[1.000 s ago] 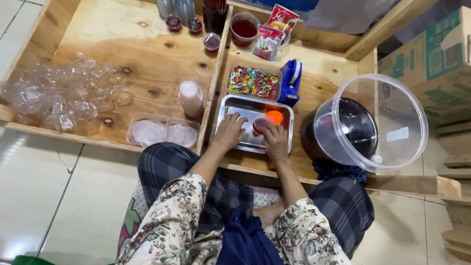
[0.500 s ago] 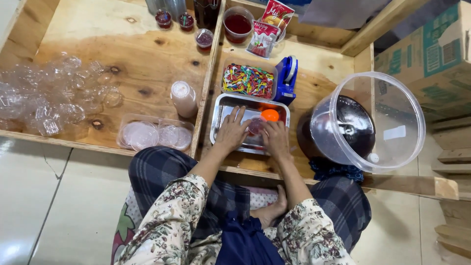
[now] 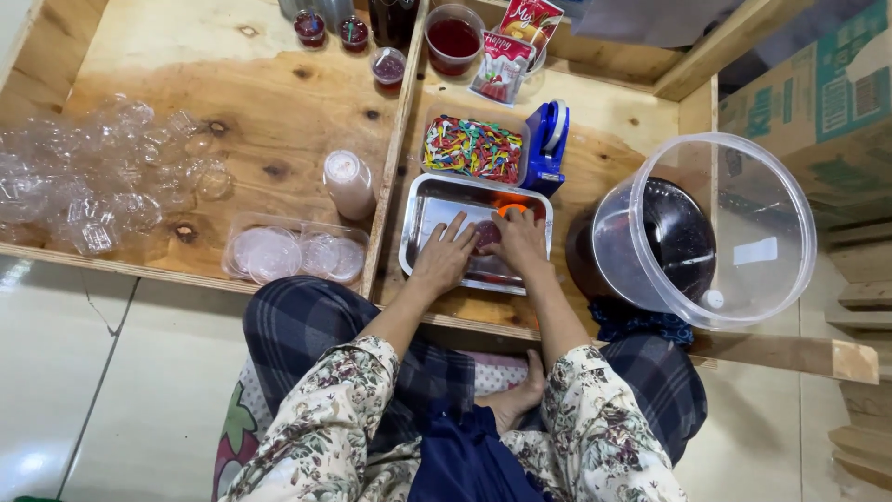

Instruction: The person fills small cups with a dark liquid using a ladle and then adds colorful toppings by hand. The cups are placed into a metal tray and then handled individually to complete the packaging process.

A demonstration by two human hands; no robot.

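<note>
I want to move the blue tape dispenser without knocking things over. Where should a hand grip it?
Grip the blue tape dispenser across its narrow flat sides, coming from above. It stands upright between the tub of colourful bits and bare wood, so the top is free.
</note>
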